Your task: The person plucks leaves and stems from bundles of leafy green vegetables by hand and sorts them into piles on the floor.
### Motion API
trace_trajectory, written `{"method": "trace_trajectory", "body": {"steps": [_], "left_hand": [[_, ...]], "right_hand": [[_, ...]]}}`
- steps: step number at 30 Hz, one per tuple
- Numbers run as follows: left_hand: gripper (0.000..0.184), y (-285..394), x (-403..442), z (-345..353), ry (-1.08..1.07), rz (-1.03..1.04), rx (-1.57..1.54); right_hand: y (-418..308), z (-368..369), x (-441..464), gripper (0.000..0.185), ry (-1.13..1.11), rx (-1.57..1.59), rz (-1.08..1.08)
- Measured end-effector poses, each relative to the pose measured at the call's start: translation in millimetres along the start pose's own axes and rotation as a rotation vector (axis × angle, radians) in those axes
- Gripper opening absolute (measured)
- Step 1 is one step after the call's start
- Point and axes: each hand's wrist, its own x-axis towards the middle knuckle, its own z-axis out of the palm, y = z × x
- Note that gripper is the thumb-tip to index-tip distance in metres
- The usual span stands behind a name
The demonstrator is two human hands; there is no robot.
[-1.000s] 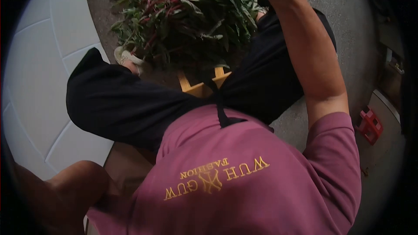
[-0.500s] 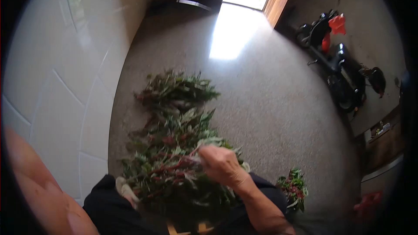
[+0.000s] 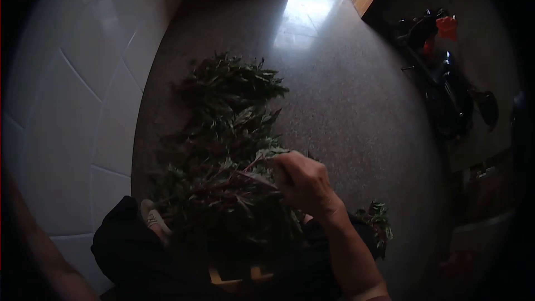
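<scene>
Clutching leafy stem [image 3: 270, 153]: right hand [image 3: 305, 181] | pile [image 3: 220, 150]: below-left | left hand: unseen, can't tell

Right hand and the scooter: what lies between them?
Only bare grey floor shows between the right hand and the scooter, in the head view.
</scene>
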Motion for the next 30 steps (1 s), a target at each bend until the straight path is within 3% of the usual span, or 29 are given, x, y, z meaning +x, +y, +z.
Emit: {"method": "trace_trajectory", "body": {"steps": [9, 17, 22, 24, 28, 30], "left_hand": [[0.049, 42, -34, -32, -0.078, -0.263, -0.006], [0.047, 13, -35, -41, -0.135, -0.338, 0.021], [0.046, -37, -25, -28, -0.245, -0.317, 0.021], [0.030, -100, -74, 37, -0.354, -0.578, -0.054], [0.041, -202, -188, 129, -0.807, -0.795, 0.080], [0.043, -250, -217, 172, -0.815, -0.861, 0.070]], "right_hand": [[-7, 5, 1, 0.013, 0.005, -0.013, -0.069], [-22, -4, -5, 0.016, -0.055, 0.019, 0.015], [-24, -6, 9, 0.023, -0.123, 0.089, 0.012], [-23, -7, 14, 0.025, -0.171, 0.094, 0.036], [-14, -2, 19, 0.023, -0.319, 0.177, 0.138], [-4, 2, 18, 0.023, -0.413, 0.223, 0.205]]}}
